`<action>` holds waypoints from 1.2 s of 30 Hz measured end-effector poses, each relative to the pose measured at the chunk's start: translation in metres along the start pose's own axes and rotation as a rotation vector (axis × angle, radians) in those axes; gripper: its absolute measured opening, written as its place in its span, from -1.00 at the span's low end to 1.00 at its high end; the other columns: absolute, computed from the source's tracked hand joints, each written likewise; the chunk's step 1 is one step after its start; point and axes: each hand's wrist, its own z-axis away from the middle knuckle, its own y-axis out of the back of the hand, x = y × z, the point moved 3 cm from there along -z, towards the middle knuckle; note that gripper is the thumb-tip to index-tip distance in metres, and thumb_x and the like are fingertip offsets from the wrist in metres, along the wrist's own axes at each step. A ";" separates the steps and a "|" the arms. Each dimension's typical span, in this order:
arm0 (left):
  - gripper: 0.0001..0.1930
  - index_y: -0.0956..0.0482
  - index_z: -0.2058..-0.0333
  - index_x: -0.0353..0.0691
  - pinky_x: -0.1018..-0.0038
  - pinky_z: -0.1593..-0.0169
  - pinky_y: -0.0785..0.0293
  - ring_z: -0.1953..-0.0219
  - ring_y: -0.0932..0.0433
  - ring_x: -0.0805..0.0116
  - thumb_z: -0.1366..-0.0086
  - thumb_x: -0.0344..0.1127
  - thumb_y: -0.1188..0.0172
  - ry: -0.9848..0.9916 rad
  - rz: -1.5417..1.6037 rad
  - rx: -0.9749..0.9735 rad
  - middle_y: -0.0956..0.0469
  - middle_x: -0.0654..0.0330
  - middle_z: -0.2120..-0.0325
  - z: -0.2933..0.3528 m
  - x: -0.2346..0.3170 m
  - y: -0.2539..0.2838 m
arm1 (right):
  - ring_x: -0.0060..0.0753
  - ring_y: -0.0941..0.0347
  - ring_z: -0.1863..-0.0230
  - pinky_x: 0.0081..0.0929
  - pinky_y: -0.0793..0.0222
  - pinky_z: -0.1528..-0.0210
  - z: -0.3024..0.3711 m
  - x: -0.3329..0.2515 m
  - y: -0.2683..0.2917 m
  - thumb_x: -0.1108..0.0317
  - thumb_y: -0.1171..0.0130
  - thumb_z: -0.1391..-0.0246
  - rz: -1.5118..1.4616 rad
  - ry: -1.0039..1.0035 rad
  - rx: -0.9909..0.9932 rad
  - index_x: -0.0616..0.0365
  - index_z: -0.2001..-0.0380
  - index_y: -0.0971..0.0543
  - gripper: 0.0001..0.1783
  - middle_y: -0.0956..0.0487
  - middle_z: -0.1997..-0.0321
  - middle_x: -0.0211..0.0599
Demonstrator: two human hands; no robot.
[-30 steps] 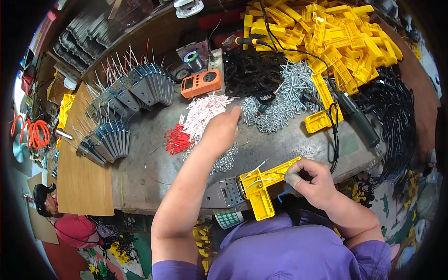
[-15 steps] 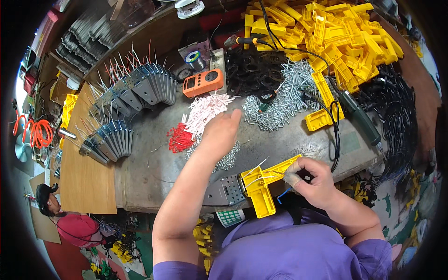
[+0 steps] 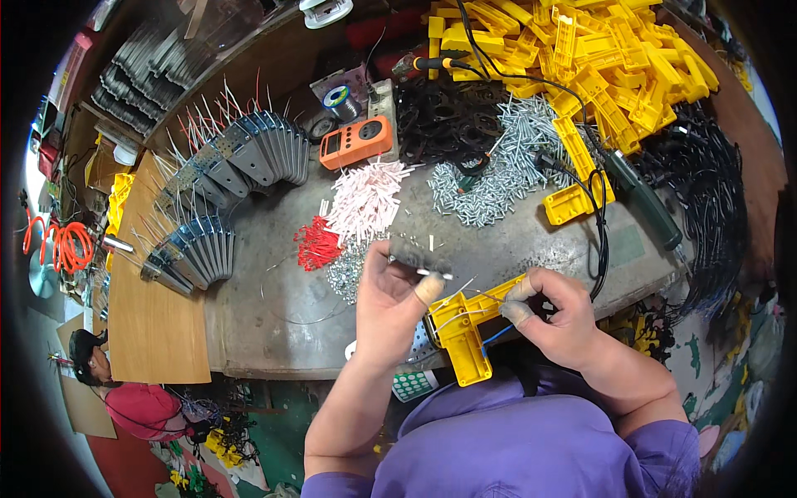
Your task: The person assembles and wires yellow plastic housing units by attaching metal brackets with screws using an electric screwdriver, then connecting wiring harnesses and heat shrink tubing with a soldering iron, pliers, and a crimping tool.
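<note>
Left hand (image 3: 390,303): thumb and forefinger closed to a pinch on a slim, smooth white tube (image 3: 434,274), held just above and left of the yellow housing. Right hand (image 3: 554,309): thumb and forefinger pinched on a thin dark wire (image 3: 483,294); I cannot tell how many strands.

Between the hands, at the near edge of the scuffed grey worktop (image 3: 290,332): one yellow moulded-plastic housing (image 3: 463,344), roughly T-shaped, hollow and ribbed, open side up, thin white wires lying across it. A blue wire (image 3: 499,334) shows beside it.

Beyond the left hand I list: a loose scatter of small shiny metal pieces (image 3: 344,274); a heap of red slender pieces (image 3: 315,243); a larger heap of pale pinkish-white tubes (image 3: 365,199).

Farther out: a spread of silvery metal screws (image 3: 498,183); an orange box-shaped meter (image 3: 355,143); tangled flat black parts (image 3: 448,120); a dark green cylindrical tool (image 3: 643,203); a tall pile of yellow plastic shells (image 3: 598,66); bundled glossy black cables (image 3: 701,199); at left, grey metal plates (image 3: 249,158) fanned upright, wires bristling upward.
</note>
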 end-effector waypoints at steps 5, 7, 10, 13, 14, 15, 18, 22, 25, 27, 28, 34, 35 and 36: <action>-0.57 -0.20 0.11 -0.19 0.44 0.00 -0.40 0.13 -0.42 0.40 -0.14 -0.57 -0.23 0.009 0.093 0.016 -0.37 0.17 0.20 0.015 -0.006 -0.005 | -0.40 -0.45 0.56 -0.50 -0.31 0.52 0.000 -0.005 -0.003 0.50 -0.29 0.09 0.048 0.084 -0.012 0.22 0.48 -0.51 -0.87 -0.53 0.53 -0.26; -0.55 -0.18 0.09 -0.18 0.43 0.01 -0.40 0.12 -0.41 0.40 -0.14 -0.60 -0.21 -0.038 0.118 -0.024 -0.35 0.16 0.18 0.016 -0.008 -0.007 | -0.39 -0.46 0.56 -0.50 -0.32 0.51 0.000 -0.005 -0.004 0.50 -0.30 0.10 0.044 0.107 -0.018 0.22 0.48 -0.50 -0.86 -0.53 0.53 -0.26; -0.55 -0.17 0.08 -0.18 0.43 0.01 -0.39 0.11 -0.40 0.40 -0.14 -0.61 -0.19 -0.064 0.117 -0.058 -0.35 0.15 0.17 0.019 -0.011 -0.007 | -0.39 -0.48 0.55 -0.50 -0.34 0.50 0.001 -0.006 -0.005 0.50 -0.30 0.10 0.040 0.132 -0.020 0.23 0.49 -0.50 -0.85 -0.53 0.53 -0.27; -0.53 -0.15 0.07 -0.18 0.43 0.00 -0.39 0.11 -0.40 0.40 -0.14 -0.62 -0.18 -0.101 0.082 -0.057 -0.35 0.15 0.17 0.022 -0.008 -0.012 | -0.39 -0.48 0.54 -0.51 -0.36 0.50 0.002 -0.003 -0.007 0.52 -0.30 0.12 0.025 0.122 -0.023 0.23 0.49 -0.49 -0.85 -0.53 0.53 -0.27; -0.53 -0.15 0.07 -0.18 0.43 0.00 -0.39 0.11 -0.40 0.40 -0.14 -0.62 -0.18 -0.102 0.082 -0.057 -0.35 0.15 0.17 0.023 -0.007 -0.013 | -0.39 -0.49 0.54 -0.51 -0.36 0.50 0.003 -0.003 -0.007 0.53 -0.30 0.12 0.009 0.113 -0.028 0.23 0.49 -0.49 -0.84 -0.53 0.53 -0.27; -0.53 -0.15 0.07 -0.19 0.42 0.00 -0.39 0.11 -0.40 0.40 -0.14 -0.63 -0.17 -0.123 0.073 -0.055 -0.35 0.14 0.17 0.024 -0.006 -0.013 | -0.39 -0.49 0.54 -0.51 -0.36 0.50 0.003 -0.004 -0.007 0.53 -0.30 0.12 0.009 0.114 -0.029 0.23 0.49 -0.49 -0.84 -0.53 0.53 -0.27; -0.53 -0.14 0.06 -0.19 0.42 0.00 -0.39 0.10 -0.41 0.39 -0.15 -0.64 -0.16 -0.150 0.046 -0.040 -0.35 0.13 0.17 0.025 -0.004 -0.011 | -0.40 -0.48 0.55 -0.51 -0.36 0.51 0.003 -0.007 -0.004 0.53 -0.31 0.14 0.022 0.117 -0.043 0.24 0.49 -0.49 -0.83 -0.53 0.53 -0.27; -0.54 -0.15 0.06 -0.19 0.42 0.00 -0.40 0.10 -0.42 0.38 -0.16 -0.64 -0.16 -0.166 0.020 -0.030 -0.36 0.11 0.17 0.027 -0.005 -0.010 | -0.39 -0.49 0.55 -0.50 -0.37 0.51 0.003 -0.007 -0.004 0.52 -0.31 0.13 0.038 0.135 -0.039 0.23 0.49 -0.48 -0.83 -0.53 0.53 -0.27; -0.54 -0.15 0.06 -0.20 0.42 0.01 -0.41 0.11 -0.43 0.37 -0.16 -0.65 -0.16 -0.192 0.010 -0.031 -0.37 0.09 0.17 0.029 -0.004 -0.011 | -0.37 -0.49 0.55 -0.50 -0.37 0.50 0.003 -0.005 -0.006 0.52 -0.30 0.13 0.042 0.138 -0.045 0.23 0.49 -0.48 -0.84 -0.53 0.52 -0.27; -0.54 -0.14 0.05 -0.20 0.42 0.01 -0.42 0.10 -0.43 0.37 -0.17 -0.65 -0.15 -0.214 -0.005 -0.031 -0.37 0.08 0.16 0.030 -0.004 -0.012 | -0.36 -0.49 0.55 -0.49 -0.38 0.50 0.003 -0.006 -0.006 0.53 -0.30 0.13 0.049 0.139 -0.046 0.22 0.49 -0.48 -0.84 -0.53 0.52 -0.27; -0.55 -0.14 0.05 -0.21 0.41 0.00 -0.43 0.10 -0.43 0.36 -0.18 -0.65 -0.15 -0.236 -0.019 -0.030 -0.37 0.08 0.16 0.031 -0.003 -0.012 | -0.35 -0.50 0.55 -0.49 -0.38 0.50 0.004 -0.007 -0.006 0.52 -0.30 0.12 0.056 0.138 -0.050 0.22 0.49 -0.48 -0.84 -0.53 0.52 -0.27; -0.59 -0.22 0.09 -0.27 0.39 0.09 -0.50 0.18 -0.54 0.34 -0.17 -0.62 -0.20 -0.381 -0.427 -0.272 -0.49 0.06 0.24 0.034 -0.007 -0.015 | -0.27 -0.53 0.50 -0.44 -0.40 0.47 0.002 -0.013 -0.006 0.44 -0.29 0.07 0.101 0.120 -0.122 0.21 0.47 -0.49 -0.84 -0.56 0.49 -0.25; -0.59 -0.22 0.09 -0.27 0.39 0.09 -0.50 0.18 -0.54 0.34 -0.17 -0.62 -0.20 -0.381 -0.426 -0.271 -0.49 0.06 0.24 0.034 -0.007 -0.014 | -0.25 -0.55 0.48 -0.42 -0.41 0.45 0.001 -0.014 -0.007 0.41 -0.29 0.05 0.131 0.106 -0.163 0.22 0.45 -0.49 -0.83 -0.57 0.47 -0.24; -0.59 -0.25 0.10 -0.28 0.40 0.12 -0.51 0.21 -0.56 0.32 -0.14 -0.63 -0.22 -0.396 -0.541 -0.286 -0.52 0.07 0.27 0.035 -0.007 -0.014 | -0.25 -0.55 0.48 -0.42 -0.41 0.45 0.002 -0.013 -0.007 0.41 -0.29 0.05 0.131 0.106 -0.165 0.22 0.45 -0.49 -0.83 -0.57 0.47 -0.24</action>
